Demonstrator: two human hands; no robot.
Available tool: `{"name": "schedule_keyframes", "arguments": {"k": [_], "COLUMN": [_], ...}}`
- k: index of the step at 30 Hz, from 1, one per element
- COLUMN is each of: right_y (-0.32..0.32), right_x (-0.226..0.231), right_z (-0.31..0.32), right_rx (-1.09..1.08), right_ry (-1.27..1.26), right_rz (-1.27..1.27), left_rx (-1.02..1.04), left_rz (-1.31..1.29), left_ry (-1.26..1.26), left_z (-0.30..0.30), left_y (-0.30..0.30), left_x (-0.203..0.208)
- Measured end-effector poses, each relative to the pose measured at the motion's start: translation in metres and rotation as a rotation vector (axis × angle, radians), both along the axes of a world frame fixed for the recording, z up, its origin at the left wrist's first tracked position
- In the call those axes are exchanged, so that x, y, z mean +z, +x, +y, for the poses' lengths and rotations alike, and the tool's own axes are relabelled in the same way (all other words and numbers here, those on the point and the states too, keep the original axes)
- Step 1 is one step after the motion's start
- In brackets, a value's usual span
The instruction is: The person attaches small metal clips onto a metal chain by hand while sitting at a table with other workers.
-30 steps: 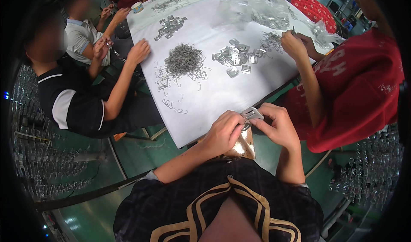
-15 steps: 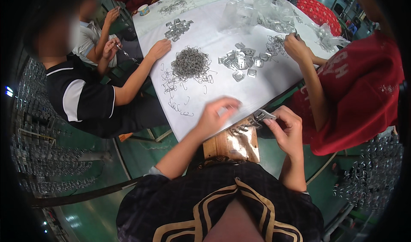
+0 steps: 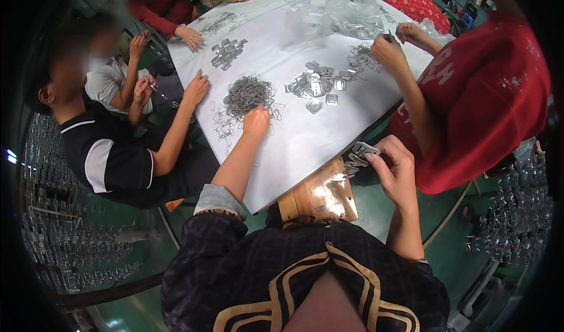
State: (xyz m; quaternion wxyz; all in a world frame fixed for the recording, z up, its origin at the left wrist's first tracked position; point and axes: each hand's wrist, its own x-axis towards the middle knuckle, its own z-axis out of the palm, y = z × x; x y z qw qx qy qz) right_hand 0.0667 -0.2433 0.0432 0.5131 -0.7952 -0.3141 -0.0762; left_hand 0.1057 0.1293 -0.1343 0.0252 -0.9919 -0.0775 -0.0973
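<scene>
My right hand point(image 3: 395, 163) is closed in a pinch on a cluster of flat grey metal buckles point(image 3: 365, 149), held over the table's near edge. Several more metal pieces dangle below the pinched one; how they are joined is too small to tell. Out on the white table point(image 3: 292, 148), my left hand point(image 3: 257, 122) reaches to the near edge of a heap of bent wire hooks point(image 3: 248, 95). Its fingers are curled together against the hooks, and whatever lies between the fingertips is hidden. To the right of that heap lies a loose pile of metal buckles point(image 3: 315, 84).
A wooden stool point(image 3: 320, 194) stands below the near edge. Co-workers sit left and right; one in a red top point(image 3: 487, 103) handles a metal piece. Farther off lie another buckle pile point(image 3: 227, 54), clear plastic bags point(image 3: 352, 12) and more hooks point(image 3: 363, 58).
My left hand has moved forward and left from near the held buckles to the hook heap. My right hand keeps its hold. A red-sleeved co-worker's hand now rests at the far left table edge.
</scene>
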Motion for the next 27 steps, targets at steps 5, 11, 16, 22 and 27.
{"name": "schedule_keyframes", "arguments": {"k": [5,11,16,22,27], "right_y": [0.001,0.004,0.008,0.005,-0.001], "right_x": [-0.002,-0.009,-0.012,-0.006,-0.001], "right_z": [-0.004,-0.004,0.005,0.012,0.015], "right_rx": [-0.028,-0.032,-0.010,0.006,0.029], "right_ry": [0.027,0.111,0.123,0.121,0.136], "right_rz": [0.011,0.059,0.070,0.082,0.086], "left_rx": [0.021,0.151,-0.009,-0.507,-0.566], "left_rz": [-0.033,-0.263,-0.296,-0.306,-0.336], "left_ry": [-0.087,-0.607,-1.396,-1.285,-1.173], "left_z": [0.001,-0.027,-0.071,-0.149,-0.177], "left_y": [-0.004,-0.023,-0.048,-0.085,-0.088], "left_x": [0.004,0.046,0.096,0.170,0.177]}}
